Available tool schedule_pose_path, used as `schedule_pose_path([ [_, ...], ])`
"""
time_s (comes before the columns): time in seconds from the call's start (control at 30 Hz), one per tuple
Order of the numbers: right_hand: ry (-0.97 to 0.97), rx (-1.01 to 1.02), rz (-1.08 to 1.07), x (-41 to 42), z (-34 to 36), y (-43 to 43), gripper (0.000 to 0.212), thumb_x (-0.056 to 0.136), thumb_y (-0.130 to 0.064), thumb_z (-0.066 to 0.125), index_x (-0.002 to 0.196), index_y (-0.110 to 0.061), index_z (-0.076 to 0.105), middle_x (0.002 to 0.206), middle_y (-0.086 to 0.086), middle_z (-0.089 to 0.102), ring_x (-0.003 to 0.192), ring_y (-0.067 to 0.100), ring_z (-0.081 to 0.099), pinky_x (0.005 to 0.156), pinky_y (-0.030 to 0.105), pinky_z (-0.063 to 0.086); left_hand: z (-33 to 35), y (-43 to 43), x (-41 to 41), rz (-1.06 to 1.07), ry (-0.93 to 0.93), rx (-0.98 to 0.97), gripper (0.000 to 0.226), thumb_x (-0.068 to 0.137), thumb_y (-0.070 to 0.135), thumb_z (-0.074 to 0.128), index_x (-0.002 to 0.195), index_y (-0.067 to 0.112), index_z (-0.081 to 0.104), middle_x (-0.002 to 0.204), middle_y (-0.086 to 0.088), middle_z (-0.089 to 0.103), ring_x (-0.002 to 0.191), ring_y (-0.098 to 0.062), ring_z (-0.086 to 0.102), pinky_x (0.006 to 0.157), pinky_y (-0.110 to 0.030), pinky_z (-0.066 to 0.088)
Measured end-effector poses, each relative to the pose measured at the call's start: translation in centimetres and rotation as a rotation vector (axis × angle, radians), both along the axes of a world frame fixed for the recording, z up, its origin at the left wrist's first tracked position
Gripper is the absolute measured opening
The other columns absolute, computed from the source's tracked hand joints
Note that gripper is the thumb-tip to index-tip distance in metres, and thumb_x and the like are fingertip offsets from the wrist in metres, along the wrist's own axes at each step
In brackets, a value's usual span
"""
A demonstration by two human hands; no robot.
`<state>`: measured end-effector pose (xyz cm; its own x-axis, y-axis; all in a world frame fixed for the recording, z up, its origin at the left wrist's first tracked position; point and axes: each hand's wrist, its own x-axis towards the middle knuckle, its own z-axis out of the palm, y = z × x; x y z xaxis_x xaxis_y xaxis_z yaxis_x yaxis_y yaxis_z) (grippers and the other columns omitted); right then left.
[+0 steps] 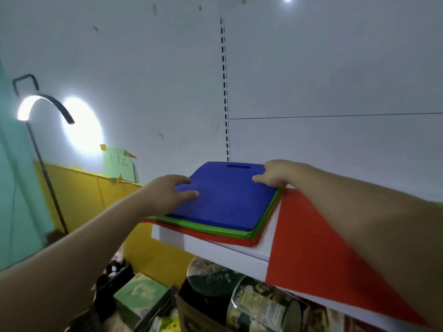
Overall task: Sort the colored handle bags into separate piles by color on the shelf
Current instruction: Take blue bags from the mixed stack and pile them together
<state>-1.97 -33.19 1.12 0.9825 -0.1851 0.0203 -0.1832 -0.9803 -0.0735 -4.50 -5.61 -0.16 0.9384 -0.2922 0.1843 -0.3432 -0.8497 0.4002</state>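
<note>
A mixed stack of handle bags lies on the white shelf. A blue bag with a slot handle is on top, green bags show beneath it, and red bags at the bottom. My left hand grips the blue bag's left edge, thumb on top. My right hand holds its far right corner, thumb pressed on the top. A separate red bag lies to the right, draped over the shelf's front edge under my right forearm.
A white back panel with a slotted upright rises behind the shelf. Tins and packets fill the level below. To the left stand a curved lamp, a yellow partition and a green box lower down.
</note>
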Motion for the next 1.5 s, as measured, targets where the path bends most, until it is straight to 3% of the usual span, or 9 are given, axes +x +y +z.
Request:
schedule_pose_path([
  [0.3, -0.015, -0.034, -0.324, 0.2, -0.9, 2.8, 0.062, 0.088, -0.061, 0.050, 0.118, -0.007, 0.057, 0.124, 0.010, 0.058, 0.107, 0.028, 0.056, 0.083, 0.031, 0.041, -1.2, 2.0, 6.7, -0.269, 0.142, 0.163, 0.065, 0.089, 0.057, 0.049, 0.143, 0.023, 0.038, 0.145, 0.001, 0.042, 0.127, -0.019, 0.043, 0.100, -0.029, 0.032],
  [0.47, -0.229, 0.077, -0.487, -0.8, -1.7, 4.1, 0.063, 0.081, -0.049, 0.064, 0.127, -0.011, 0.043, 0.125, 0.012, 0.049, 0.109, 0.030, 0.052, 0.077, 0.033, 0.041, -2.2, 2.0, 7.7, -0.323, 0.043, 0.149, 0.069, 0.087, 0.064, 0.045, 0.140, 0.020, 0.041, 0.140, -0.001, 0.047, 0.120, -0.021, 0.049, 0.097, -0.032, 0.038],
  [0.6, -0.513, 0.152, -0.390, -1.5, -1.8, 5.1, 0.054, 0.087, -0.010, 0.054, 0.137, -0.017, 0.035, 0.121, 0.009, 0.052, 0.098, 0.026, 0.052, 0.078, 0.031, 0.041, -2.6, 2.1, 8.1, -0.352, 0.011, 0.174, 0.067, 0.087, 0.065, 0.042, 0.135, 0.019, 0.045, 0.137, -0.004, 0.049, 0.120, -0.024, 0.049, 0.100, -0.035, 0.039],
  [0.8, -0.780, 0.457, -0.273, -2.9, -1.7, 6.4, 0.057, 0.091, -0.005, 0.046, 0.140, -0.032, 0.035, 0.105, 0.005, 0.060, 0.072, 0.023, 0.059, 0.057, 0.028, 0.049, -2.7, 2.4, 8.0, -0.351, 0.014, 0.146, 0.069, 0.086, 0.066, 0.042, 0.136, 0.019, 0.044, 0.137, -0.004, 0.048, 0.119, -0.023, 0.049, 0.098, -0.035, 0.040],
  [0.97, -1.003, 0.539, -0.159, -4.5, -0.4, 7.3, 0.050, 0.094, -0.004, 0.044, 0.138, -0.029, 0.040, 0.128, -0.015, 0.045, 0.104, 0.007, 0.050, 0.072, 0.000, 0.037, -2.2, 3.2, 7.6, -0.314, 0.101, -0.071, 0.075, 0.082, 0.063, 0.055, 0.141, 0.021, 0.037, 0.138, -0.002, 0.045, 0.117, -0.023, 0.051, 0.094, -0.034, 0.043],
  [1.07, -1.129, 0.576, -0.107, -5.8, 0.9, 7.8, 0.047, 0.093, -0.003, 0.048, 0.135, -0.025, 0.045, 0.125, -0.019, 0.045, 0.098, -0.010, 0.048, 0.072, -0.007, 0.031, -1.7, 3.9, 7.9, -0.298, 0.138, -0.375, 0.071, 0.080, 0.051, 0.066, 0.139, 0.020, 0.042, 0.135, -0.001, 0.050, 0.114, -0.021, 0.053, 0.094, -0.034, 0.045],
  [1.17, -1.228, 0.594, -0.089, -7.1, 2.1, 8.2, 0.045, 0.091, -0.001, 0.049, 0.131, -0.023, 0.047, 0.122, -0.020, 0.046, 0.089, -0.030, 0.043, 0.071, -0.007, 0.031, -1.3, 4.6, 8.0, -0.309, 0.105, -0.697, 0.046, 0.082, 0.033, 0.071, 0.124, 0.024, 0.056, 0.127, -0.002, 0.054, 0.103, -0.020, 0.057, 0.088, -0.041, 0.052],
  [1.33, -1.329, 0.535, -0.147, -9.8, 4.0, 9.3, 0.047, 0.090, -0.001, 0.052, 0.131, -0.023, 0.047, 0.124, -0.019, 0.044, 0.096, -0.026, 0.041, 0.079, -0.006, 0.032, -0.2, 5.6, 7.1, -0.487, 0.221, -0.959, 0.035, 0.086, 0.013, 0.066, 0.116, 0.031, 0.058, 0.119, 0.008, 0.056, 0.092, -0.020, 0.065, 0.074, -0.040, 0.057],
  [1.5, -1.389, 0.440, -0.261, -13.5, 5.0, 11.1, 0.047, 0.089, -0.002, 0.053, 0.131, -0.023, 0.047, 0.122, -0.021, 0.045, 0.100, -0.015, 0.044, 0.085, -0.004, 0.033, 0.7, 5.8, 6.2, -0.664, 0.188, -0.928, 0.047, 0.087, 0.010, 0.064, 0.126, 0.032, 0.052, 0.122, 0.010, 0.052, 0.108, -0.019, 0.059, 0.091, -0.041, 0.051],
])
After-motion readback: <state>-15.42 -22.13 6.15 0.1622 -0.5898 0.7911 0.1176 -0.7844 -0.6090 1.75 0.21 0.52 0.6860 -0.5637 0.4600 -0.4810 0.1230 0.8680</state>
